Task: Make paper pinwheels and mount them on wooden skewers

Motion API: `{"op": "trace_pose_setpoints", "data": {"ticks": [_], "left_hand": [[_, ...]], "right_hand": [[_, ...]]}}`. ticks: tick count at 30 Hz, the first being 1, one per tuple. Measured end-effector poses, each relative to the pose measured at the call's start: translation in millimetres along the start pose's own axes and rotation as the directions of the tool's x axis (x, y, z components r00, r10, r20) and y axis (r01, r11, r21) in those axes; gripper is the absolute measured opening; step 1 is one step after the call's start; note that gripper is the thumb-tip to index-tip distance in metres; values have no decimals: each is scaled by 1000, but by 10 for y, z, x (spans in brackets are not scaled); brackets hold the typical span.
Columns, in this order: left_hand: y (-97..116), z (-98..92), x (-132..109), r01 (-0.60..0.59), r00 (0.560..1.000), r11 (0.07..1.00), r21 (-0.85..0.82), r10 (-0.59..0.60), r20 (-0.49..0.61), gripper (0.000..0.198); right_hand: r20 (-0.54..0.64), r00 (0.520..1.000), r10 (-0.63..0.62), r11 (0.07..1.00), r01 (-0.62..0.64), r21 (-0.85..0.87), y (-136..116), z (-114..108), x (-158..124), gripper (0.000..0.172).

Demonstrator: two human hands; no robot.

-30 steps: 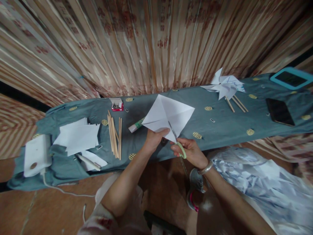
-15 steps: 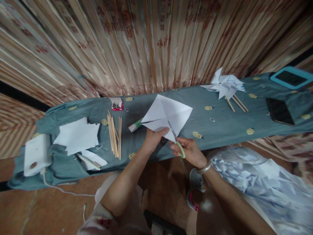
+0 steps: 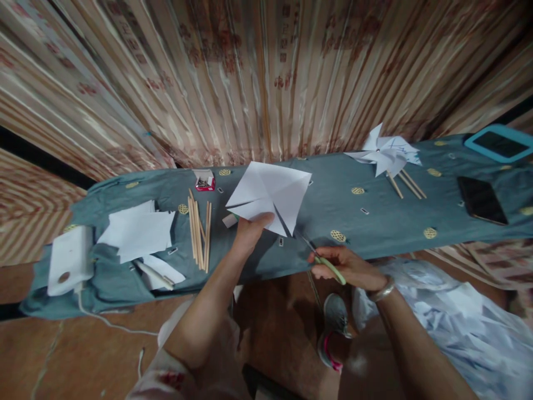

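My left hand (image 3: 249,232) pinches the lower edge of a creased white paper square (image 3: 270,191), holding it up over the blue-grey cloth-covered table (image 3: 375,222). To the right of the sheet, my right hand (image 3: 345,265) grips green-handled scissors (image 3: 322,258). Their blades point up and left toward the paper's lower corner and sit apart from it. A cut slit shows in the sheet near that corner.
Wooden sticks (image 3: 200,228), a small red box (image 3: 205,180), a glue stick (image 3: 230,220) and loose white sheets (image 3: 139,230) lie left. A finished paper pinwheel (image 3: 385,153), a black phone (image 3: 481,200) and a teal-cased tablet (image 3: 499,143) lie right. A curtain (image 3: 250,78) hangs behind.
The scissors were cutting into the paper's lower corner; now my right hand has drawn them down and right, clear of the sheet. My left hand shifted the paper slightly left.
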State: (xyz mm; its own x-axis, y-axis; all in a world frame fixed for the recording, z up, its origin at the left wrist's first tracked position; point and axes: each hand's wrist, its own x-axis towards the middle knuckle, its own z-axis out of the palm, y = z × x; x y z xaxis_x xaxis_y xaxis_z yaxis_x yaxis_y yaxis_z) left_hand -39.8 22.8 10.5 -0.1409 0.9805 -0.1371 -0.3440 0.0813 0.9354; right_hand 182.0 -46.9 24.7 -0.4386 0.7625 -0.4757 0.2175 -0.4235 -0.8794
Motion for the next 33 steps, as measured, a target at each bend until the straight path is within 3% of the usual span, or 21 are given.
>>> {"op": "trace_pose_setpoints", "data": {"ticks": [3,4,7,9,13,16,20,26,30,33], "left_hand": [[-4,-23,-6,11,1000,990,138,-11,-1,32],[-7,-23,-14,19,1000,981,194,-22,11,28],[-14,-1,-53,25,994,949,314,-56,90,16],[-14,22,-89,15,984,937,348,-76,161,11],[0,64,-163,-2,944,926,378,-122,306,8],[23,91,-205,-26,915,928,370,-127,383,9],[63,133,-252,-5,894,953,304,-132,428,8],[87,158,-301,69,907,958,277,-176,383,6],[29,115,-261,139,889,966,219,-219,402,4],[1,90,-200,232,879,960,157,-276,388,14]], "right_hand": [[-218,976,-26,999,35,37,20,-148,-9,43],[-340,939,-60,994,85,61,24,-184,7,44],[-643,751,-151,953,283,107,21,-259,89,42],[-719,669,-191,923,372,101,3,-289,149,40],[-761,598,-250,909,416,28,-69,-322,222,41],[-759,594,-267,909,417,7,-117,-334,244,44],[-717,638,-282,914,406,1,-128,-344,267,45],[-592,764,-256,922,376,88,-130,-299,296,42],[-514,835,-198,912,349,217,-150,-254,300,39],[-557,811,-179,889,376,261,-148,-261,312,37]]}}
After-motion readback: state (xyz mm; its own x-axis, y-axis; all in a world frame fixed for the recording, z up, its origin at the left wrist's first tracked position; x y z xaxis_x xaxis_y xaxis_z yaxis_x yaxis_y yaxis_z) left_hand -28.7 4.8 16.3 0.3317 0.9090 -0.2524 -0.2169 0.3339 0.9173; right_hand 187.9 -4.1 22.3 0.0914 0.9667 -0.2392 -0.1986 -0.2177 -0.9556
